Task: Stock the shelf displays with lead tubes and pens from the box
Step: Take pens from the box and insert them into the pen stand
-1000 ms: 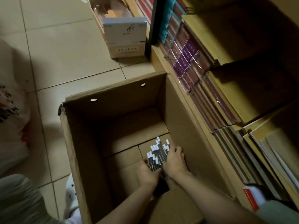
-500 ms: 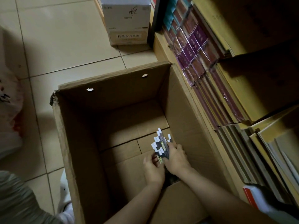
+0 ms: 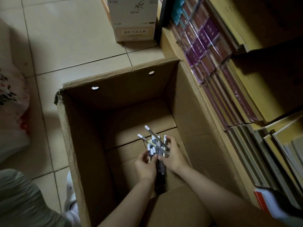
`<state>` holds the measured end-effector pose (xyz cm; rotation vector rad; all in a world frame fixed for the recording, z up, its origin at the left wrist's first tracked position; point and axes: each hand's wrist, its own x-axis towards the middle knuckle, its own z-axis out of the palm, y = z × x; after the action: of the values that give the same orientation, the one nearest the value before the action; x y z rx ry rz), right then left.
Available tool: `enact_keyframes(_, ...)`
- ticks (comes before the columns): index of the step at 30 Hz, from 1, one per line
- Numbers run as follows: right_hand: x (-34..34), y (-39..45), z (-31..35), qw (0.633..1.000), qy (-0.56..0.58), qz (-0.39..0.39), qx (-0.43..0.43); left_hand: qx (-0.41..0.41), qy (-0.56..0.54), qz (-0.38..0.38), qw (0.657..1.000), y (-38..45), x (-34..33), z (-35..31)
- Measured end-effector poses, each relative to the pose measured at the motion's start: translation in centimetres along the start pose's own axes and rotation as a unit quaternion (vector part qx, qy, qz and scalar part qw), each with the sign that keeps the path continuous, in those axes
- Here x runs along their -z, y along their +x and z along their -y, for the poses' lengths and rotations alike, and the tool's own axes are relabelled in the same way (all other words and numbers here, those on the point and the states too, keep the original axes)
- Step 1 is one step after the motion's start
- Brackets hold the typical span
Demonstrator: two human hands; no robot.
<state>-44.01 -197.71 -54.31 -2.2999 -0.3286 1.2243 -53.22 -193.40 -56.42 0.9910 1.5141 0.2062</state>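
Observation:
A large open cardboard box stands on the tiled floor beside the shelf. Deep inside it, both my hands hold a bundle of dark pens with white caps. My left hand grips the bundle from the left and my right hand grips it from the right. Two pens stick out of the bundle, slanting up and to the left. The lower ends of the pens are hidden between my hands.
A wooden shelf on the right carries rows of wrapped purple and maroon books and thin books lower down. A white carton stands on the floor behind the box. A patterned bag lies at the left.
Both hands have gathered the pens off the box bottom and raised them a little. Two pens have slipped out of line and now stick out of the bundle.

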Motion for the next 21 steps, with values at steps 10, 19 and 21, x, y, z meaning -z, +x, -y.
enact_keyframes(10,-0.3,0.6,-0.2,0.997,-0.074,-0.021,-0.007,-0.041,0.151,0.005,0.988,-0.1,-0.9,-0.2)
enact_keyframes(19,0.2,1.3,-0.2,0.996,0.038,0.02,-0.073,-0.073,0.164,0.03,0.983,-1.1,-1.9,-1.0)
enact_keyframes(21,0.4,1.3,-0.2,0.997,0.03,0.015,-0.069,-0.073,0.156,0.046,0.984,-0.7,-2.0,-1.4)
